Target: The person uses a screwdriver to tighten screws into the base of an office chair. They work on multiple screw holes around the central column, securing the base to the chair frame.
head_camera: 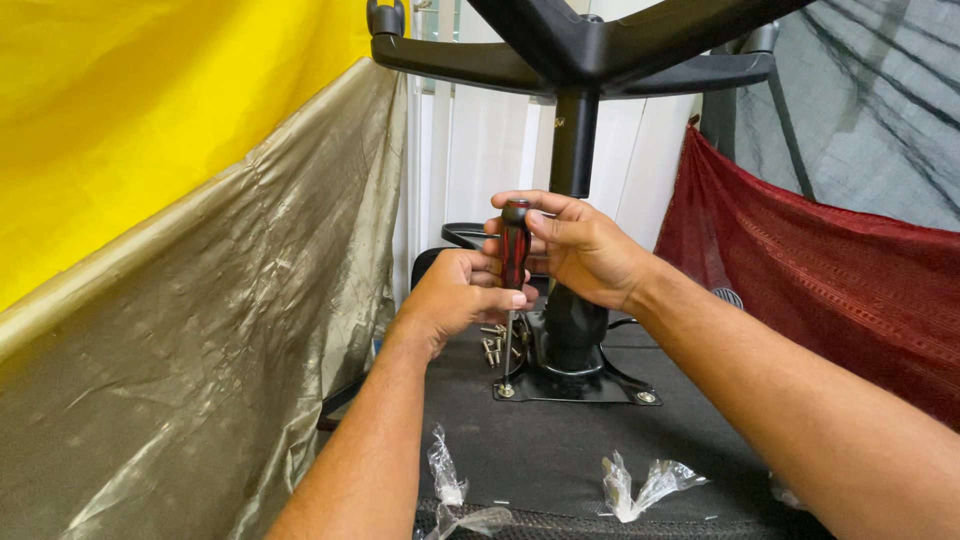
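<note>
Slippage is the likely fault: both hands, left hand (455,295) and right hand (580,250), clamp fingers on the red-and-black-handled screwdriver (514,255), upright on a silver corner screw (506,390) at seven o'clock of the black metal mounting plate (600,385); tilting could cam it out.

The screwdriver (514,262) stands upright between the 2 hands, the left hand (455,297) below and the right hand (575,247) above, its tip on a screw (506,390) in the front left corner of the mounting plate (590,385). The column (574,160) rises behind it. Loose bolts (492,345) lie left of the plate; 2 plastic bags (640,485) lie in front.
</note>
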